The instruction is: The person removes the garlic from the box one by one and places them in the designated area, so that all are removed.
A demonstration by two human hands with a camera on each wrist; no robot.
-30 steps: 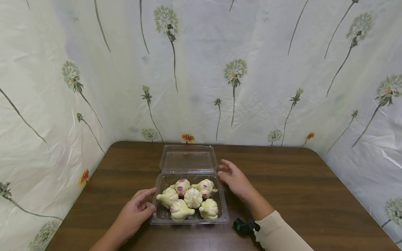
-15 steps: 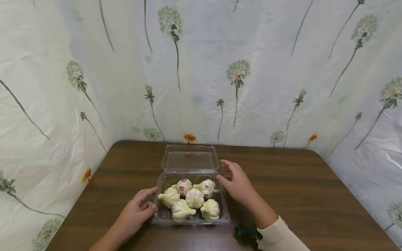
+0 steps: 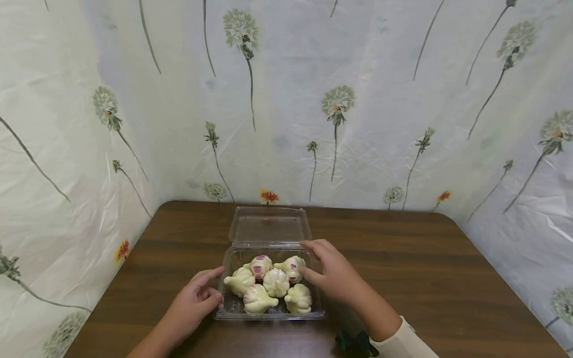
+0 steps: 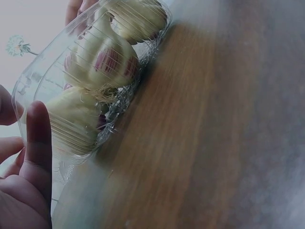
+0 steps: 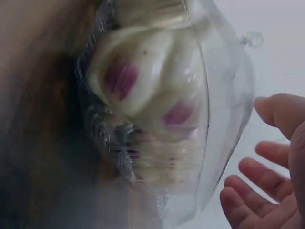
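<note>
A clear plastic clamshell container [image 3: 239, 316] stands on the table with its lid [image 3: 270, 226] folded back. Several garlic bulbs [image 3: 276, 282], cream with some purple streaks, lie inside. My left hand [image 3: 190, 301] holds the container's left edge; in the left wrist view its thumb [image 4: 38, 133] lies against the outer wall, fingers at the rim. My right hand [image 3: 337, 273] hovers over the right rim, thumb near the back right garlic bulb [image 3: 292, 268]. In the right wrist view, its fingers [image 5: 259, 176] are spread and loosely bent, with nothing between them.
The dark brown wooden table [image 3: 403, 258] extends to both sides. A black device [image 3: 355, 343] is near the right wrist, by the sleeve [image 3: 405, 340]. Behind the table hangs a pale sheet [image 3: 286, 99] printed with dandelions.
My right hand has moved left, from beside the container's right edge to above it and close to the back right garlic bulb. The left hand and the container stay put.
</note>
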